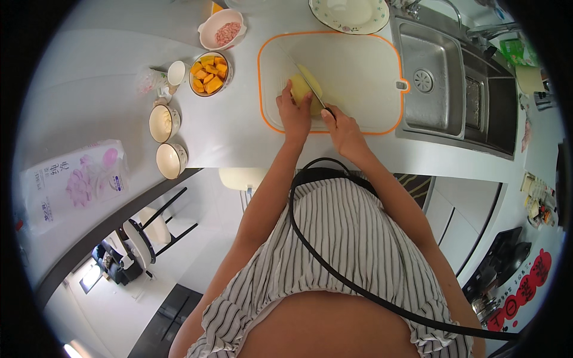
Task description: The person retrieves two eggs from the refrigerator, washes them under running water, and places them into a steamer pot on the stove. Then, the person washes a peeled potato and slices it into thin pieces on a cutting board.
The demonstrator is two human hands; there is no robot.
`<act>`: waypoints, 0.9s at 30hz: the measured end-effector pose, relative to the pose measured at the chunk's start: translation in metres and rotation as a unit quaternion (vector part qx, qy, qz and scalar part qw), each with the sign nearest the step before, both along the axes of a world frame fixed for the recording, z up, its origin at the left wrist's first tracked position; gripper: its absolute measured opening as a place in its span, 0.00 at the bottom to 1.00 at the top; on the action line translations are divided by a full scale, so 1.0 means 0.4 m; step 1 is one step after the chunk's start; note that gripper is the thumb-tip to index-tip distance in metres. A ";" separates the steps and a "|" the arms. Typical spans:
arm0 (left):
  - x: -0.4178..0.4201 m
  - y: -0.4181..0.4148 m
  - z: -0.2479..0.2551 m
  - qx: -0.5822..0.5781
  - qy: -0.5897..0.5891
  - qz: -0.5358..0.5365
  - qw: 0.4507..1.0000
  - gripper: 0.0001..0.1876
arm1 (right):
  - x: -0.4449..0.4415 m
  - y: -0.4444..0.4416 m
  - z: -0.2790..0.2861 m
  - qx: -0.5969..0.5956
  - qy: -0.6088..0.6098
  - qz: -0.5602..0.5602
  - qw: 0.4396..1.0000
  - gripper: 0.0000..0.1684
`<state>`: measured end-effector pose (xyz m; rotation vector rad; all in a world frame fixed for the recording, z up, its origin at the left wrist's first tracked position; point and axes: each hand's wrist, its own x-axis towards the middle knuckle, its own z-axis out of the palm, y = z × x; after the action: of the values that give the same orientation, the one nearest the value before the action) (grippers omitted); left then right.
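A white cutting board with an orange rim (358, 107) lies on the counter. On it rests a peeled, pale yellow vegetable, perhaps a potato (301, 89); a slice or half of it shows on the far side of the blade. My left hand (295, 109) grips the near part of the vegetable, fingertips on its surface. My right hand (344, 129) is closed on the black handle of a kitchen knife (315, 93), whose blade lies across the vegetable close to my left fingers. How deep the blade sits cannot be told.
Left of the board stand a bowl of orange pumpkin chunks (209, 93), a pink bowl of reddish pieces (207, 33), a bowl with pale pieces (156, 123) and another bowl (170, 161). A floral plate (353, 13) touches the board's far side. A steel sink (432, 114) lies to the right.
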<state>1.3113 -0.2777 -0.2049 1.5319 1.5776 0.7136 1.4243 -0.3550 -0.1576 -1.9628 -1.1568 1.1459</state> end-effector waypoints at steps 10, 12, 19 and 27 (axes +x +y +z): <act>-0.011 0.016 -0.017 -0.010 -0.021 -0.012 1.000 0.31 | 0.138 -0.053 0.044 -0.073 0.097 -0.036 0.992 0.25; 0.000 0.012 -0.005 0.011 0.010 -0.010 1.000 0.31 | 0.128 -0.082 0.008 0.065 -0.098 -0.014 0.993 0.25; 0.042 0.045 0.106 0.297 0.070 -0.111 0.946 0.24 | 0.115 -0.111 -0.011 0.027 -0.363 0.094 0.927 0.26; 0.151 0.166 0.085 0.241 0.248 -0.490 0.800 0.20 | 0.106 -0.114 -0.029 0.046 -0.369 0.094 0.924 0.28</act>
<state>1.3718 -0.2115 -0.1708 2.7379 0.6702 0.0816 1.4669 -0.4006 -0.1691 -2.3149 -1.7630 0.3931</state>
